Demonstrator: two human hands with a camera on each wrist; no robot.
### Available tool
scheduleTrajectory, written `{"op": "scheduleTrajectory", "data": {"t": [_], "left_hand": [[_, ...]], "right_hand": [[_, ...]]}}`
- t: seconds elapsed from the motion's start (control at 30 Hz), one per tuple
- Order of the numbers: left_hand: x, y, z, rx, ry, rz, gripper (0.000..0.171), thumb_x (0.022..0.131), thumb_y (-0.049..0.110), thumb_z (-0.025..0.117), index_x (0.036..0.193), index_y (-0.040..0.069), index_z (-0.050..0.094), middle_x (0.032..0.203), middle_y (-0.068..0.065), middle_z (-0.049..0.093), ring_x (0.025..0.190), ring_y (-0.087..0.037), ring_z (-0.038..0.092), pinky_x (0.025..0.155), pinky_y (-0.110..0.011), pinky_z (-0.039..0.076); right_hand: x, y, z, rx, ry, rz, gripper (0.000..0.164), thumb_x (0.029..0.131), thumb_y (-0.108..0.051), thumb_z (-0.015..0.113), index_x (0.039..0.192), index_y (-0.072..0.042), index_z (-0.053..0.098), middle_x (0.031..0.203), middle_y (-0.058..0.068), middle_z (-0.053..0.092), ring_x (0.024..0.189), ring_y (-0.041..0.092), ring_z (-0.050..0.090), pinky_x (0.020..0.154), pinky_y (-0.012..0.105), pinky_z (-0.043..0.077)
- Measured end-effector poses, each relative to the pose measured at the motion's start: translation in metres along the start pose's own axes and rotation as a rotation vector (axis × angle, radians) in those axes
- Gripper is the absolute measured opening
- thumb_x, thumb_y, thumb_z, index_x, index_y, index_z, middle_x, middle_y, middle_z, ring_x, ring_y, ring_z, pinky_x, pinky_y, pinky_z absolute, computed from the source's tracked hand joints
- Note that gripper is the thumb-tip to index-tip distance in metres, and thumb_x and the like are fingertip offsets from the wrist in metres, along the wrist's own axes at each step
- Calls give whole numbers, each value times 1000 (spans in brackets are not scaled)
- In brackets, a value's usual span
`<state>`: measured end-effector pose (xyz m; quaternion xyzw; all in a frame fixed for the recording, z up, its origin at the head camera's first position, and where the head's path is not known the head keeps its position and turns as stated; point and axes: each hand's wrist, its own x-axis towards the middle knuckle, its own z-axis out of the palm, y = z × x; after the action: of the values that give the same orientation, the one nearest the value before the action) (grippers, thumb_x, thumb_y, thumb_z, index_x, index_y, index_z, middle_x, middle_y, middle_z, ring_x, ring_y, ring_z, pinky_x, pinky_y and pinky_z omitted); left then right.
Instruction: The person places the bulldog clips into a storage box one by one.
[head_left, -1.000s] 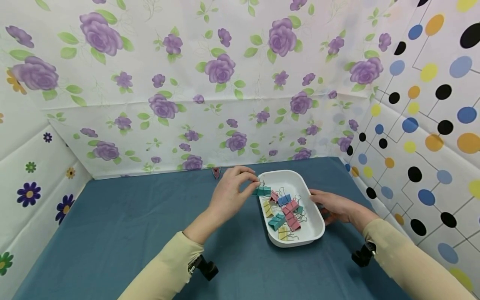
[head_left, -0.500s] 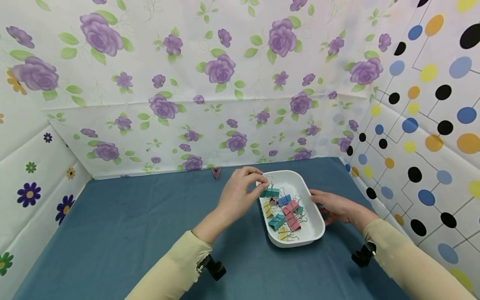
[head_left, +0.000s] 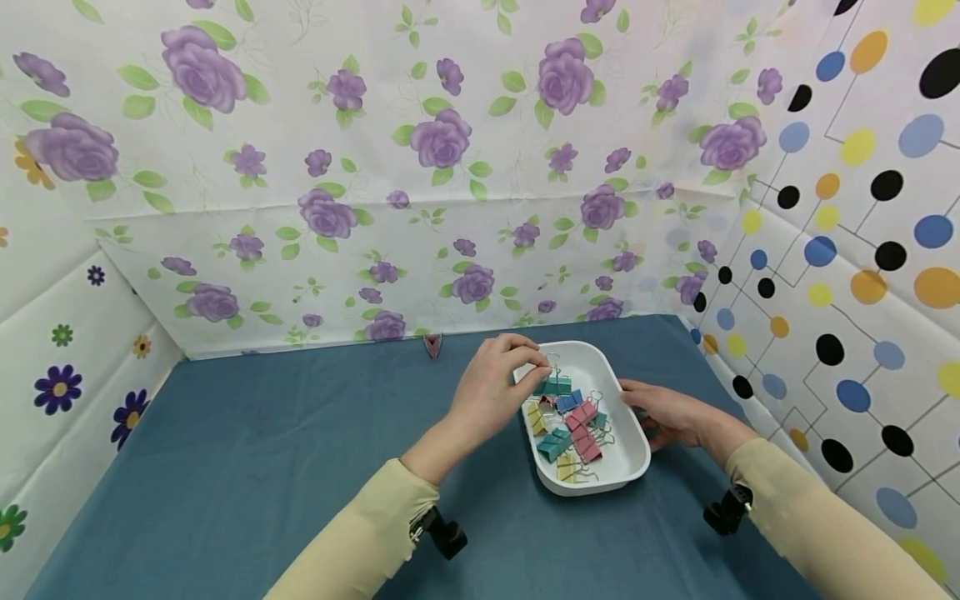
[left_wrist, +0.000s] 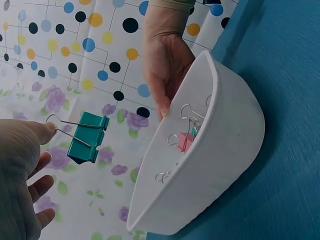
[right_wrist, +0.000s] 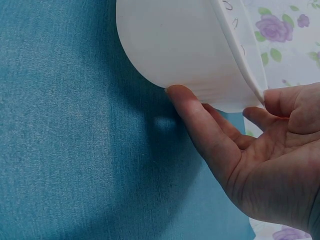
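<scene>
My left hand [head_left: 491,383] pinches a teal binder clip [left_wrist: 87,137] by its wire handles, above the left side of a white plastic tub [left_wrist: 225,140]. In the left wrist view the clip hangs apart from the tub wall, its handles between thumb and finger and the other fingers loosely bent. My right hand [right_wrist: 250,145] holds the tub's right side, with some fingertips at the rim and another digit against the outer wall. Inside the tub lie several binder clips, among them a blue clip [head_left: 569,402], a pink clip [head_left: 586,445] and a yellow clip [head_left: 536,418].
The tub stands on a blue cloth-covered table [head_left: 285,467]. A small pink, V-shaped piece [head_left: 432,345] lies at the table's back edge. A flowered sheet [head_left: 420,250] rises behind, and a dotted sheet [head_left: 847,275] borders the right side.
My left hand has moved right with the teal binder clip, from the tub's left rim to over its inside. My right hand and the tub have stayed in place.
</scene>
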<state>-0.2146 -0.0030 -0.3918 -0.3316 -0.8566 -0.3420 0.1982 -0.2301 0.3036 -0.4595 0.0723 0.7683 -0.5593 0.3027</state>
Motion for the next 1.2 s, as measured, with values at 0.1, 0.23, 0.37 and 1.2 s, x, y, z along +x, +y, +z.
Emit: {"op": "scheduleTrajectory", "data": {"t": [0.1,0.23,0.37,1.2], "left_hand": [[2,1,4,-3,-6,-2,11,90,34,61,95,28,68,110,10,54,99,-11,48,78,-29,43],[3,3,8,-14,-11,-3,11,90,35,61,95,28,68,111,10,54,101,-11,48,79,-30,44],[4,6,12,-18,-17,-15,11,90,36,61,94,29,69,110,11,54,101,-10,48,79,-30,44],[4,9,40,5,-75,-22,12,89,39,61,90,30,70,110,12,54,104,-9,48,85,-29,42]], "right_hand": [[0,0,0,2,-4,1,55,98,-39,43,148,-31,21,136,15,39,103,35,53,69,51,52],[0,0,-1,8,-8,4,54,98,-39,43,148,-31,22,137,15,37,104,35,52,69,52,52],[0,-1,-1,6,-8,6,54,99,-39,42,148,-31,21,139,15,35,105,35,52,69,52,52],[2,1,-1,7,-6,8,54,99,-38,42,148,-30,21,140,15,35,105,36,52,69,52,52]]}}
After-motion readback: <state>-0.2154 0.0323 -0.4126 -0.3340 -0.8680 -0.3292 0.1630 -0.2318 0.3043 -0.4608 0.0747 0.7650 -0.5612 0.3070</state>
